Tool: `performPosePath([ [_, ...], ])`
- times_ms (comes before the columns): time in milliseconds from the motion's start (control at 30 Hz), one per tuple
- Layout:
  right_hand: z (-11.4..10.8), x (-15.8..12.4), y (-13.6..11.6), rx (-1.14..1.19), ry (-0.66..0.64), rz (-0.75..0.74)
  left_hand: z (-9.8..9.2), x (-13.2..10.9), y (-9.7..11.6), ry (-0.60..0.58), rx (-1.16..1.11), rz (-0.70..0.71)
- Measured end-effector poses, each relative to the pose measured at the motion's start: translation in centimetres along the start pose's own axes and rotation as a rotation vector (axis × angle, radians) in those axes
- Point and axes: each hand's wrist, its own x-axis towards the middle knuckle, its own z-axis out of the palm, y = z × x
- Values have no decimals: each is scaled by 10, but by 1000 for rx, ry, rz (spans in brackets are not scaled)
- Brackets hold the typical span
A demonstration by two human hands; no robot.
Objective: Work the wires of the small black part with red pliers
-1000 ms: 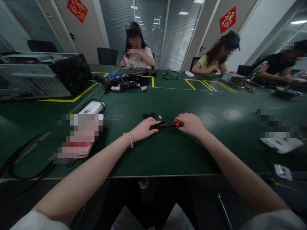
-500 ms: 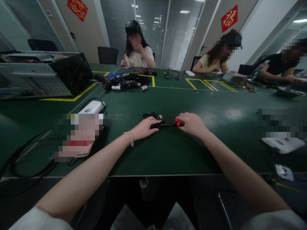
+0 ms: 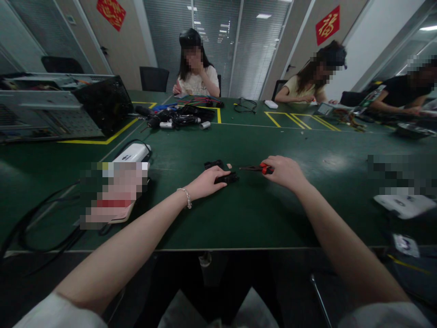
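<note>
My left hand [image 3: 212, 179] is closed on a small black part [image 3: 230, 177], whose right end sticks out past the fingertips; its exact kind is too small to make out. In my right hand [image 3: 285, 172] are needle-nose pliers [image 3: 252, 168] with red handles, their thin jaws pointing left. The jaw tips are apart from the black part, a little above and right of it. Just beyond my left hand lies a second black piece [image 3: 213, 164], with a small pale scrap [image 3: 229, 166] beside it.
A phone [image 3: 114, 196] and a white power bank [image 3: 134, 152] with cables lie to the left. An open computer case [image 3: 44, 114] stands behind them. Several cables and tools [image 3: 180, 116] are heaped mid-table. A white device [image 3: 399, 202] sits at right; people sit across the table.
My right hand has drawn the pliers right and slightly away, so their jaws have come off the black part. My left hand keeps its place and grip.
</note>
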Motion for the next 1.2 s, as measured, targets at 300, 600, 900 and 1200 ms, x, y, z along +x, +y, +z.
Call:
performPosePath([
  [300, 1, -2, 14, 28, -53, -16, -1, -1, 0, -6, 5, 8],
  [600, 2, -1, 12, 131, -21, 4, -1, -1, 0, -11, -1, 1],
  [900, 2, 2, -20, 242, 8, -110, 0, -1, -1, 20, 21, -7],
  [1200, 3, 4, -29, 210, 6, -133, 3, -1, -6, 24, 2, 11],
])
